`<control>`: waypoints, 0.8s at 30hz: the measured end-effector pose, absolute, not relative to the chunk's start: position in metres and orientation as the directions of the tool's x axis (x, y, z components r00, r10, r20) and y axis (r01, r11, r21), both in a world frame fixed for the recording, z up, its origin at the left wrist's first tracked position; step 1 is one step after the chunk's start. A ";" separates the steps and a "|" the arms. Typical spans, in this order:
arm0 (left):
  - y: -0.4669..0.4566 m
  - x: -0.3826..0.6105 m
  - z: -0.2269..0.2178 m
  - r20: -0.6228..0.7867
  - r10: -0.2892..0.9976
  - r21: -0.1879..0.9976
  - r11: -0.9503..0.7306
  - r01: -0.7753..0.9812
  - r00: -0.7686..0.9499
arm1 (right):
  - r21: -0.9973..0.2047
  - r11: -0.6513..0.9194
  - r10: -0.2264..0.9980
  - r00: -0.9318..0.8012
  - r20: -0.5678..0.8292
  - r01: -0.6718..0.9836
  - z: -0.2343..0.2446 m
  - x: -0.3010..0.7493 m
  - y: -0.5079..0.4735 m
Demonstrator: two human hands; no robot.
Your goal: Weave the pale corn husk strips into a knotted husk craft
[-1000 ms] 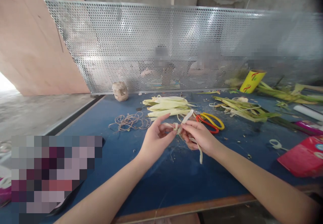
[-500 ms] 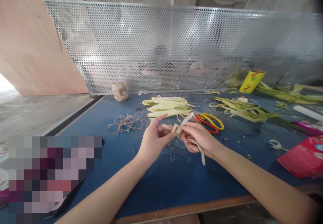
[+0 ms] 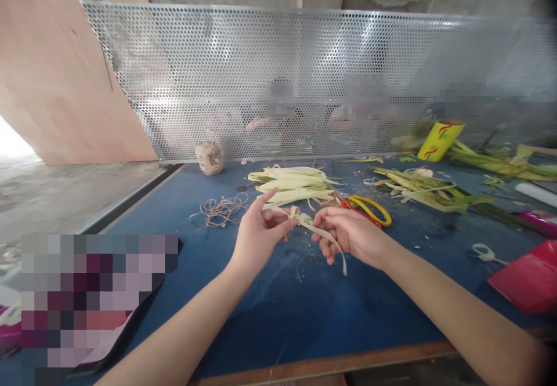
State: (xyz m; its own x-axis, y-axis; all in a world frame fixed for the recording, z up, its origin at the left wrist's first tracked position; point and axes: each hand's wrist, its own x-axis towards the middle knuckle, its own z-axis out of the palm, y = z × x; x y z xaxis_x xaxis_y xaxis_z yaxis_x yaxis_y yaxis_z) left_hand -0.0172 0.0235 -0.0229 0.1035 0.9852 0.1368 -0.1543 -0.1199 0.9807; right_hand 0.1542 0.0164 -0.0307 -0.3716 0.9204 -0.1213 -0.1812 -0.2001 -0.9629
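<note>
My left hand [image 3: 261,229] is closed in a pinch between thumb and fingers on a pale corn husk strip [image 3: 307,221]. The strip is folded or knotted into a small loop at the pinch, and its long tail hangs down to the right. My right hand [image 3: 348,235] is beside the strip with loosely curled, parted fingers. The tail passes close to those fingertips; whether they touch it, I cannot tell. Behind the hands lies a pile of pale green corn husks [image 3: 296,183]. Scissors [image 3: 369,207] with red and yellow handles lie just beyond my right hand.
Tangled twine [image 3: 221,209] and a wrapped ball [image 3: 209,158] are at the left on the blue table [image 3: 270,316]. Green husk scraps [image 3: 435,191], a yellow roll [image 3: 440,140] and a red packet [image 3: 526,278] lie right. A perforated metal screen [image 3: 235,84] stands at the back.
My right hand has loosened from the strip and moved slightly right, its fingers parting. My left hand keeps its pinch, and the looped part now shows more plainly. The view has shifted slightly.
</note>
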 end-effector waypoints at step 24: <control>0.017 -0.012 -0.026 0.121 0.972 0.984 -0.090 -0.153 0.201 | -0.244 0.802 0.524 -0.445 0.726 0.546 -0.038 0.165 0.015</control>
State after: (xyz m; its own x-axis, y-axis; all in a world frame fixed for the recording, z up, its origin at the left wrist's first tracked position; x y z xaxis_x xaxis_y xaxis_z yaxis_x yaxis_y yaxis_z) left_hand -0.0124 0.0174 -0.0261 0.2010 0.9721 0.1207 -0.1534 -0.0905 0.9840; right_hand 0.1646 0.0153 -0.0384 -0.4452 0.5243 0.7259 0.5456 0.8016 -0.2444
